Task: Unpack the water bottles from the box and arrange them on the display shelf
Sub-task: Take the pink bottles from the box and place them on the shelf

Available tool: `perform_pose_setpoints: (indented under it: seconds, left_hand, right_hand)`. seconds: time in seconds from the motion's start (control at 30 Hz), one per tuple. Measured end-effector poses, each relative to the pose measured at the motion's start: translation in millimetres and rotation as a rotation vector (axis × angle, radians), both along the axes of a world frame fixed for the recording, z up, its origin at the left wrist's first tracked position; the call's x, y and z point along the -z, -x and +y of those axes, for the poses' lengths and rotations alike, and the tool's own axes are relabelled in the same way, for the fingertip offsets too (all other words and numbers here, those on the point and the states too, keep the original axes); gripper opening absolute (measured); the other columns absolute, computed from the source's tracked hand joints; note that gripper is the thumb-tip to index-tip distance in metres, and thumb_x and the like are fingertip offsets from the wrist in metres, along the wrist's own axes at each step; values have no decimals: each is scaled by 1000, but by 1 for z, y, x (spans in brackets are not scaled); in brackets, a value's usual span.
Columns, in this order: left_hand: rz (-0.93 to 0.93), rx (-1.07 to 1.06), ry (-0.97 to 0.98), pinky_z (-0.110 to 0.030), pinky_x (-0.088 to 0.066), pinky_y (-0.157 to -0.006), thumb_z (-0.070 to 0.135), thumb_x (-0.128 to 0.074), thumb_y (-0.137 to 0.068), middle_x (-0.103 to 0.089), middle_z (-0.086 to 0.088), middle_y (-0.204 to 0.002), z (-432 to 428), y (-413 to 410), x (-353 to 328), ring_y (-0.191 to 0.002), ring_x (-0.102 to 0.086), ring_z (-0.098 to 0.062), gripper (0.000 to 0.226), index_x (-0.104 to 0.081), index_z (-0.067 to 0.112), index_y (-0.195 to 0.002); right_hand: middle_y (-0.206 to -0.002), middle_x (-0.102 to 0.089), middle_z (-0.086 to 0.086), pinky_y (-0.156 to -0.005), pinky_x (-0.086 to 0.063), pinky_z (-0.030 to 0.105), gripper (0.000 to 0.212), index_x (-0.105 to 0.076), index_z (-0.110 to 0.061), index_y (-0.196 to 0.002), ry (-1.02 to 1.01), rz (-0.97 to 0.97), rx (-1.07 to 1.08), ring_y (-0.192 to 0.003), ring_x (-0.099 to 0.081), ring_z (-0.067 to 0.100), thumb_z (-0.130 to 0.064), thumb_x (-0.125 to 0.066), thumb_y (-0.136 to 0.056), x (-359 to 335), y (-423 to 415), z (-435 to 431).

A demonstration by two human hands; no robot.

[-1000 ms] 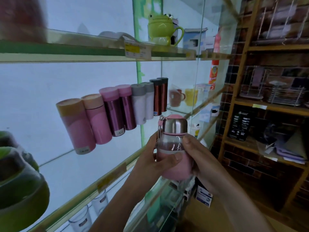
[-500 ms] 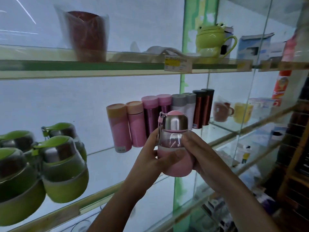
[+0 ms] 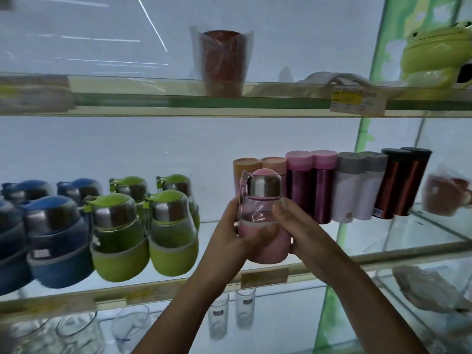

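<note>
Head view: the pink bottle (image 3: pixel 264 241) is in the air in front of the middle display shelf (image 3: pixel 163 288), clasped between both hands. The left hand (image 3: pixel 227 236) wraps its 9 o'clock side, thumb laid across the pink sleeve. The right hand (image 3: pixel 296 226) wraps the 3 o'clock side, with one digit lying across the clear band under the steel cap (image 3: pixel 264 186). Neither hand is spread; both are curled round the body and share the hold about evenly, and neither looks clearly nearer the shelf.

The bottle stands upright, its long axis running 6 to 12 o'clock with the cap at 12 and the carry strap on the 9 o'clock side. Its base sits just above the shelf's front rim, not touching the glass.

The relation that matters is where bare shelf lies from the bottle. At 9 o'clock stand the green bottles (image 3: pixel 120 233), of the same squat shape. At 3 o'clock stands the row of slim flasks (image 3: pixel 321 190), whose peach-capped pair is partly hidden behind the pink cap. The bare glass between the two groups lies just to 9 o'clock of the hands and farther in. So I judge the move to be short: forward over the rim, slightly toward 9 o'clock, then down with the axis kept vertical. The left hand has the green bottles close beside it, so it is likelier to brush them.
</note>
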State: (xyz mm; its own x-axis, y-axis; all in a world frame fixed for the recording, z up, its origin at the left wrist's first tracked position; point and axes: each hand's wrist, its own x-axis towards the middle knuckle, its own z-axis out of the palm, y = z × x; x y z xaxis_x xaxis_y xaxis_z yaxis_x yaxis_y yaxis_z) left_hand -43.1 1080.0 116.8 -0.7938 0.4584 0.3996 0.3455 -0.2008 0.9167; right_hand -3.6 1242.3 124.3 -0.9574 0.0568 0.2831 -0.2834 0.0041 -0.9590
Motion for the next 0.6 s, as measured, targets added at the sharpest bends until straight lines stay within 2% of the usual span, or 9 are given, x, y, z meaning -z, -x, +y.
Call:
perform_pose_setpoints:
  seconds: [0.07,0.2,0.3,0.4,0.5,0.6]
  left_hand:
    - [-5,-56,-5,-40,-58,-95,25,-79,-80,-72,6,-123,-7,5,3,-111,-70,-14,63,-53,35,-137]
    - [-19,-136,-3,-30,-58,-87,16,-80,-86,-73,9,-116,-17,12,9,-104,-71,-8,58,-54,33,-134]
    - [-23,-189,0,-22,-57,-82,9,-76,-88,-72,6,-118,-21,19,13,-103,-70,-5,60,-51,30,-138]
    - [-34,-214,15,-22,-57,-83,7,-75,-88,-69,3,-123,-23,24,17,-104,-69,-3,63,-48,30,-140]
    - [-24,-218,46,-23,-56,-85,4,-73,-89,-69,4,-124,-25,28,21,-107,-68,-5,63,-47,29,-141]
    - [2,-228,72,-19,-54,-84,-1,-71,-89,-68,7,-123,-25,30,22,-105,-66,1,64,-48,31,-139]
  right_hand:
    - [-130,-72,1,-99,-56,51,42,-63,-30,-133,-20,3,-30,-123,-68,21,-48,-55,-97,1,11,-8]
    - [-129,-72,-3,-100,-56,51,42,-63,-34,-133,-38,-4,-67,-121,-69,18,-49,-56,-95,6,29,-20]
    - [-127,-73,-5,-91,-59,39,37,-64,-34,-132,-44,-10,-97,-120,-69,15,-45,-54,-98,9,39,-26]
    - [-128,-73,-8,-86,-59,30,36,-61,-34,-136,-77,1,-130,-119,-69,11,-39,-53,-101,12,45,-27]
    - [-131,-71,-8,-94,-58,33,41,-57,-33,-140,-92,21,-128,-124,-66,12,-36,-55,-100,15,50,-28]
    - [-137,-68,-7,-110,-49,43,45,-55,-33,-144,-130,47,-107,-131,-61,13,-38,-57,-99,21,53,-27]
